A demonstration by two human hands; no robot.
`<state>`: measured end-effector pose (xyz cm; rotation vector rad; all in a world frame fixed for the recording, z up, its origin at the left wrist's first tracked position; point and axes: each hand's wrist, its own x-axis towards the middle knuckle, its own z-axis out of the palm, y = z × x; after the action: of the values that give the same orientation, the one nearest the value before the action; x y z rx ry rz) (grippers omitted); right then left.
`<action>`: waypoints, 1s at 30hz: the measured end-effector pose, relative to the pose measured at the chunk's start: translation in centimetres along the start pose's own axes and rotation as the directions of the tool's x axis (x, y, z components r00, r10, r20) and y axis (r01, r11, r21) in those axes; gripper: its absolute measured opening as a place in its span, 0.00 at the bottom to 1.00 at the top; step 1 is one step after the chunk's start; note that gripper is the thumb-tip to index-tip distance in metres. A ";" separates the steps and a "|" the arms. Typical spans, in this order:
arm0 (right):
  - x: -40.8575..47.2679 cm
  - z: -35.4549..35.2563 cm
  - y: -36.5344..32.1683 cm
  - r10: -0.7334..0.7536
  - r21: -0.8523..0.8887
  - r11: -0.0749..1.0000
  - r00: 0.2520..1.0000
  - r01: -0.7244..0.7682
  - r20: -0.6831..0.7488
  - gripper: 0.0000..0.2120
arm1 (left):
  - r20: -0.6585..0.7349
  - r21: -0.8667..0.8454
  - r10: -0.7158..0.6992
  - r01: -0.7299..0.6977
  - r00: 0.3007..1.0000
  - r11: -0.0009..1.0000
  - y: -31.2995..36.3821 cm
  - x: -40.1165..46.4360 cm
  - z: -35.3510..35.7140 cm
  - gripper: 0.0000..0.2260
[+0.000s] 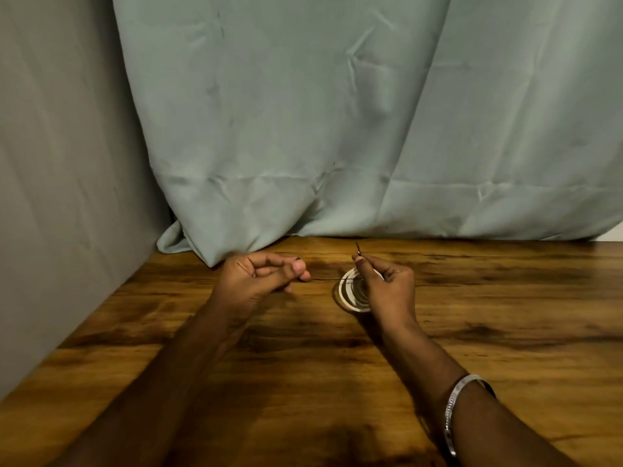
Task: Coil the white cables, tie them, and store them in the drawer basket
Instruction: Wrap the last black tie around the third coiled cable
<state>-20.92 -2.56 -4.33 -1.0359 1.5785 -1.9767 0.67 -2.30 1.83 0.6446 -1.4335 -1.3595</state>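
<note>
On desk (pixel 472 332), white cable coil (pixel 352 294) lies flat, just under right hand (pixel 387 284). Dark tie (pixel 323 279) runs left-right across coil; left hand (pixel 259 276) fingers pinch one end, right fingers pinch the other, tip pointing up.

Flat white cable coil (pixel 352 293) on table (pixel 505 332)

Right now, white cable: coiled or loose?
Coiled: white cable lies in flat rings on the table; both hands pinch a thin dark tie across it.
</note>
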 end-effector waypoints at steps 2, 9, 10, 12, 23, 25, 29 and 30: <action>0.2 0.0 0.2 0.053 0.054 0.997 0.998 -0.051 -0.019 0.06 | -0.024 -0.021 0.061 -0.062 0.998 0.998 -0.1 -0.2 0.5 0.11; -0.3 0.0 -0.2 0.024 0.013 1.000 0.999 -0.023 -0.043 0.03 | 0.021 -0.179 0.019 -0.015 1.000 0.984 -0.6 -1.3 2.0 0.07; -0.3 0.0 -0.2 -0.010 -0.026 1.000 0.999 0.009 -0.042 0.04 | 0.014 -0.157 0.003 -0.001 1.000 0.988 -0.8 -1.3 2.3 0.08; -0.5 0.0 -0.2 -0.053 -0.081 0.995 0.998 0.050 -0.033 0.05 | -0.017 -0.115 -0.031 0.029 0.999 0.993 -1.1 -1.4 2.7 0.11; -2.6 0.2 -1.7 -0.263 -0.444 0.856 0.963 0.264 0.065 0.10 | -0.217 -0.146 -0.197 0.168 0.956 0.975 -3.2 -0.4 1.9 0.06; -3.0 0.2 -2.3 -0.415 -0.557 0.710 0.895 0.431 0.164 0.11 | -0.269 -0.151 -0.186 0.150 0.945 0.977 -3.5 -0.1 1.5 0.07; -3.6 0.4 -3.3 -0.613 -0.678 0.393 0.726 0.622 0.311 0.09 | -0.294 -0.196 -0.191 0.137 0.937 0.971 -3.8 0.4 1.2 0.06; -3.7 0.5 -3.3 -0.645 -0.683 0.326 0.682 0.653 0.344 0.10 | -0.295 -0.199 -0.192 0.136 0.936 0.970 -3.8 0.4 1.2 0.05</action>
<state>-17.71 0.66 -2.23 -2.3637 2.3404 -1.5996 -1.52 -3.05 -1.46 0.8367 -1.0117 -1.4222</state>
